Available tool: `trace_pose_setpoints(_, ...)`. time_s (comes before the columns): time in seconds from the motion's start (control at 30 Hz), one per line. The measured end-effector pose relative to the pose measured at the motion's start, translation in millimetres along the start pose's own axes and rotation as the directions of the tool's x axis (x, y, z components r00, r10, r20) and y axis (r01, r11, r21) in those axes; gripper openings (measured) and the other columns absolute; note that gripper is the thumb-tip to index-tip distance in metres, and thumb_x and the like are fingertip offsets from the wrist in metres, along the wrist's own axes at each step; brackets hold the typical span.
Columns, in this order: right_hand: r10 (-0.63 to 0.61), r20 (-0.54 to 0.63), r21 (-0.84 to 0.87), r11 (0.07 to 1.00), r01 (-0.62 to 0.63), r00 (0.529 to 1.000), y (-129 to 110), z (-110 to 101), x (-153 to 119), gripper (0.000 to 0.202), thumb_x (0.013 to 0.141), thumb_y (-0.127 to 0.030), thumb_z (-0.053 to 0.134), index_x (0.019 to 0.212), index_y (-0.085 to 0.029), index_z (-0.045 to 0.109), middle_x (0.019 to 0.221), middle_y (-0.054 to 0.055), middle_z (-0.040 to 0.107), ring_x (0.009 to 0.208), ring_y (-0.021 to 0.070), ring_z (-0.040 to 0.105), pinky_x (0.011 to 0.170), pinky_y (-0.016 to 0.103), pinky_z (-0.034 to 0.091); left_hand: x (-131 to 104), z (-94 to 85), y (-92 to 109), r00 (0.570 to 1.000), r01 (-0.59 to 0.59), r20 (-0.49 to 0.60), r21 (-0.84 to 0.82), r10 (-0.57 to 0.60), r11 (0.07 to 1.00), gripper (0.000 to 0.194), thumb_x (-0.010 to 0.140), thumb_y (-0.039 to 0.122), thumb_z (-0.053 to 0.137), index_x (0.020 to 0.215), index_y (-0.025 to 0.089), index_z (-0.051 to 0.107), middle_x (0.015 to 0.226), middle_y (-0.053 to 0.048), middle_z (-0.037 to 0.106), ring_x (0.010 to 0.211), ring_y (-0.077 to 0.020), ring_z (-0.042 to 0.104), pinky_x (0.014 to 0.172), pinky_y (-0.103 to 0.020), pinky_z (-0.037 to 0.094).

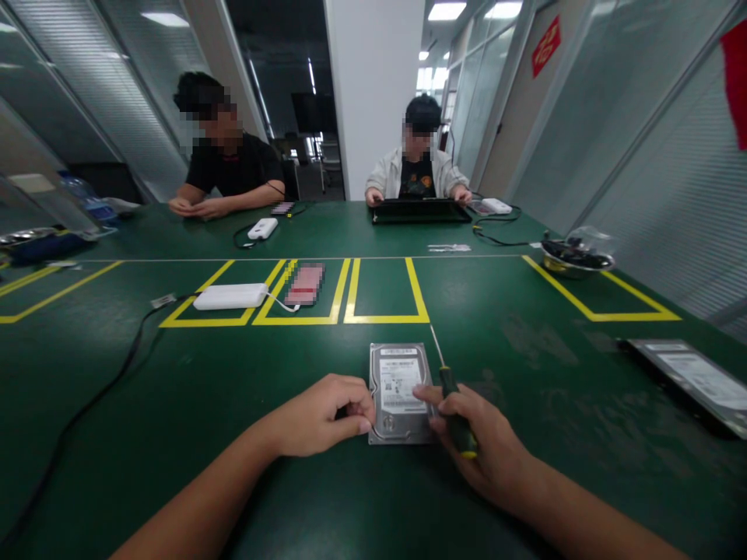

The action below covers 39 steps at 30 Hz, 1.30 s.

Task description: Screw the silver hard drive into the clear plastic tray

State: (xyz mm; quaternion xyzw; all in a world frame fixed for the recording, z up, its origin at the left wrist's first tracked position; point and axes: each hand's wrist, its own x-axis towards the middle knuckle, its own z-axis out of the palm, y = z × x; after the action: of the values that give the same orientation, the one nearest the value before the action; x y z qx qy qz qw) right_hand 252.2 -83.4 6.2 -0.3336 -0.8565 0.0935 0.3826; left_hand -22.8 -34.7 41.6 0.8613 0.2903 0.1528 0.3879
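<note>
A silver hard drive [402,373] with a white printed label lies flat on the green table in front of me. My left hand [330,412] is at the drive's left edge, its fingers curled together against the side; whether anything small sits between them is hidden. In my right hand [482,435] is a screwdriver [448,381] with a dark green and yellow handle, its thin shaft pointing away from me and to the left. The right index finger reaches over the drive's label. The screwdriver tip is beyond the drive's far right corner, apart from its top.
A second hard drive [694,377] lies at the right. Yellow tape rectangles [385,319] mark the table. A white power bank [230,296] is cabled to a phone [305,285]. A metal bowl [577,260] holds dark items. Two people sit opposite, one holding a black tray-like object [421,211].
</note>
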Motion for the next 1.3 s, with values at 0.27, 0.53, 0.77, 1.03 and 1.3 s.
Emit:
trace_pose_setpoints(0.27, -0.132, 0.108, -0.056, 0.989, 0.138, 0.985, -6, 19, 8, 0.023, 0.089, -0.015, 0.054, 0.111, -0.019, 0.051, 0.117, 0.012, 0.065, 0.112, 0.0226, 0.061, 0.101, 0.043, 0.050, 2, 1.0, -5, 1.000, 0.018, -0.017, -0.053, -0.018, 0.998, 0.007, 0.090, 0.018, 0.059, 0.086, 0.017, 0.064, 0.085, -0.002, 0.063, 0.078, -0.0147, 0.059, 0.074, -0.026, 0.046)
trace_pose_setpoints(0.53, -0.121, 0.109, -0.096, 0.987, 0.131, 0.987, 7, 18, 15, 0.019, 0.089, -0.013, 0.055, 0.108, -0.018, 0.053, 0.119, 0.013, 0.064, 0.113, 0.0238, 0.061, 0.096, 0.041, 0.054, 4, 4.6, -8, 0.986, 0.116, -0.108, -0.082, -0.124, 0.990, 0.010, 0.092, 0.022, 0.057, 0.087, 0.017, 0.065, 0.086, -0.001, 0.061, 0.075, -0.0128, 0.057, 0.067, -0.024, 0.042)
trace_pose_setpoints(0.77, -0.118, 0.124, -0.100, 0.986, 0.131, 0.985, 15, 19, 20, 0.019, 0.090, -0.014, 0.056, 0.109, -0.017, 0.053, 0.117, 0.014, 0.064, 0.110, 0.0253, 0.062, 0.092, 0.043, 0.056, 6, 7.5, -11, 0.969, 0.120, -0.218, 0.015, -0.114, 0.993, 0.015, 0.095, 0.025, 0.056, 0.088, 0.018, 0.066, 0.086, 0.000, 0.061, 0.078, -0.0140, 0.057, 0.071, -0.026, 0.040)
trace_pose_setpoints(1.03, -0.127, 0.120, -0.101, 0.985, 0.139, 0.985, 18, 20, 21, 0.017, 0.091, -0.016, 0.055, 0.108, -0.016, 0.054, 0.118, 0.014, 0.063, 0.112, 0.0254, 0.061, 0.093, 0.043, 0.055, 6, 7.5, -14, 0.985, 0.053, -0.166, 0.088, -0.038, 0.995, 0.011, 0.095, 0.022, 0.058, 0.091, 0.019, 0.067, 0.086, 0.000, 0.064, 0.079, -0.0133, 0.059, 0.073, -0.025, 0.042)
trace_pose_setpoints(1.3, -0.144, 0.112, -0.088, 0.984, 0.154, 0.983, 22, 21, 22, 0.016, 0.091, -0.015, 0.055, 0.107, -0.016, 0.054, 0.119, 0.013, 0.063, 0.114, 0.0253, 0.060, 0.097, 0.043, 0.054, 7, 4.8, -16, 0.993, -0.054, -0.091, 0.174, 0.071, 0.983, 0.014, 0.096, 0.022, 0.056, 0.091, 0.020, 0.068, 0.087, 0.001, 0.068, 0.082, -0.0138, 0.061, 0.078, -0.027, 0.041)
